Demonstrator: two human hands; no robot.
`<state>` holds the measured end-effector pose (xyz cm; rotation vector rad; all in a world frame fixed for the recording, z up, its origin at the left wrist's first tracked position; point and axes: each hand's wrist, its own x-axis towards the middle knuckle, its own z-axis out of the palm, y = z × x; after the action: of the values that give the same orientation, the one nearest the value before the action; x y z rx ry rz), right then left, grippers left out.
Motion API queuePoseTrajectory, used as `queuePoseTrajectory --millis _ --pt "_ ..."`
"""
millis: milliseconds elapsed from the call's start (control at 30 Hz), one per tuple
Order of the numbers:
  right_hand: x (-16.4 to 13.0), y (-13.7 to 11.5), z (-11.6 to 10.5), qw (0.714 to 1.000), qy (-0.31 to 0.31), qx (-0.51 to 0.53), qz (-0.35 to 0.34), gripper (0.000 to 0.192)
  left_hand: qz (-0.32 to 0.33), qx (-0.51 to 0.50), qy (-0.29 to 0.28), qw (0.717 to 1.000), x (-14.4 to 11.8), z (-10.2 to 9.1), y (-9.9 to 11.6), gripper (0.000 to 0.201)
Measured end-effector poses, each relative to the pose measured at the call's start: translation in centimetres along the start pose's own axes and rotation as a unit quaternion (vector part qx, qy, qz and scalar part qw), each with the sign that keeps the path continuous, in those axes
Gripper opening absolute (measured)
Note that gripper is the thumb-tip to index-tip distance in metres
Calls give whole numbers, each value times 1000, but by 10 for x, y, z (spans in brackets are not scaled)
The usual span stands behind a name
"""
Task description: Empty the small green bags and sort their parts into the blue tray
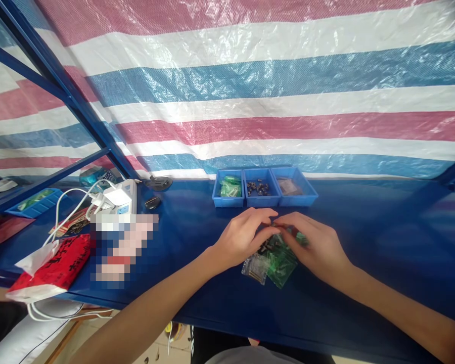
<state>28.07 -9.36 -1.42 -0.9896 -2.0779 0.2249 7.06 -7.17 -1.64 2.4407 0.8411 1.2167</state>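
Note:
My left hand [246,235] and my right hand [311,245] meet above the blue table, fingertips pinched close together. What they hold between them is too small to make out. Under and between the hands lie a green plastic bag [283,268] with slim pieces inside and a clear plastic bag [255,268] with thin brass-coloured pieces. Some dark small parts [266,246] show beside the left fingers, partly hidden. Just beyond the hands stand three blue bins: the left bin [229,203] has green packets, the middle bin [263,202] dark metal fittings, the right bin [298,201] clear packets.
On the left of the blue table [197,293] are a white power strip [131,194] with plugs and cables, a red tissue pack [66,260] and a black mouse-like object [152,202]. A blue metal frame [83,124] rises there. A striped plastic sheet [269,81] hangs behind.

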Motion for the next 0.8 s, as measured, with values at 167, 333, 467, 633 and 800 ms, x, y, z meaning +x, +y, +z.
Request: queuePoseTrajectory --millis 167,333,467,633,800 --pt "-1 -1 1 997 13 -31 -71 19 1 -21 29 999 -2 6 1 20" --pt "2 -4 1 994 30 -14 -105 16 35 -32 47 998 -3 10 0 13" --pt "3 -4 -2 999 18 -10 -48 11 -15 -11 41 999 0 1 -2 21" --pt "5 1 -2 997 7 27 69 10 -45 2 19 999 4 -11 -7 29" --pt "6 5 0 981 -34 101 163 19 25 60 13 998 3 -7 -10 26"
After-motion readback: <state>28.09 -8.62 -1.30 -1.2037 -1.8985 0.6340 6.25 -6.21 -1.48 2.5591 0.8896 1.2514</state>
